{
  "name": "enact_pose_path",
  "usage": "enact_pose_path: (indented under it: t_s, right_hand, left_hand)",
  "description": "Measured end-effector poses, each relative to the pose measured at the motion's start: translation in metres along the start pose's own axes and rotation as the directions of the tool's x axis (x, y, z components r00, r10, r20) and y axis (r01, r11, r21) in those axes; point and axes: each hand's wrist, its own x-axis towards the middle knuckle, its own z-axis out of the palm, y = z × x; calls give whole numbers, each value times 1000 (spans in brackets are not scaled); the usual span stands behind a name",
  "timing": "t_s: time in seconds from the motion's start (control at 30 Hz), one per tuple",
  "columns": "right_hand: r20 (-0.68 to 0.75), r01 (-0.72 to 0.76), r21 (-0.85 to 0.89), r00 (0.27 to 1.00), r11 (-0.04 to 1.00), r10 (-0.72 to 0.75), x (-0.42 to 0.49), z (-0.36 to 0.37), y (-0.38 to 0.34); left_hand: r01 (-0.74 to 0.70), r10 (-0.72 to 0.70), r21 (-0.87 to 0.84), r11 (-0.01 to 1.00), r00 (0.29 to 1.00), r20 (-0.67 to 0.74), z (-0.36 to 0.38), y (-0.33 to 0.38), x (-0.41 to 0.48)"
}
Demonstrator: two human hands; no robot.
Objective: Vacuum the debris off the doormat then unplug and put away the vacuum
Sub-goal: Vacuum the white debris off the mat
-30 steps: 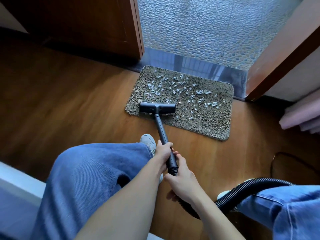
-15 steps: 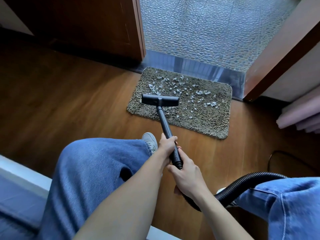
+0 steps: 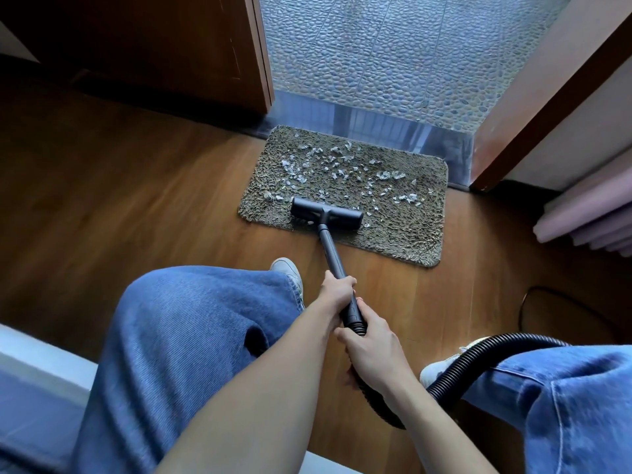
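Observation:
A shaggy brown doormat [image 3: 403, 224] lies on the wood floor in front of a doorway. Several white scraps of debris [image 3: 342, 167] are scattered over its far and middle part. The black vacuum head [image 3: 326, 213] sits on the mat's near left edge, and its wand [image 3: 330, 249] slopes back to me. My left hand [image 3: 337, 289] grips the wand from the left. Just behind it, my right hand [image 3: 372, 352] grips the ribbed cuff where the black hose [image 3: 478, 357] joins. The hose curves off right behind my right knee. The vacuum's body is out of view.
A metal threshold strip [image 3: 376, 124] and pebble tiles [image 3: 393, 56] lie beyond the mat. A wooden door [image 3: 171, 46] stands at the left and a door frame [image 3: 547, 107] at the right. A black cord [image 3: 533, 295] lies on the floor by pink folded material [image 3: 588, 213].
The vacuum head went forward over the mat, then came back to the near edge, a little further right. Both hands kept their grip.

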Motion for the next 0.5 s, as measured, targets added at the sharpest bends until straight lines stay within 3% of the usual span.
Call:
enact_pose_path:
  t_s: [0.5]
  right_hand:
    - [-54, -28, 47, 998, 999, 30, 36, -13, -1]
  left_hand:
    - [-38, 29, 164, 986, 998, 58, 27, 26, 34]
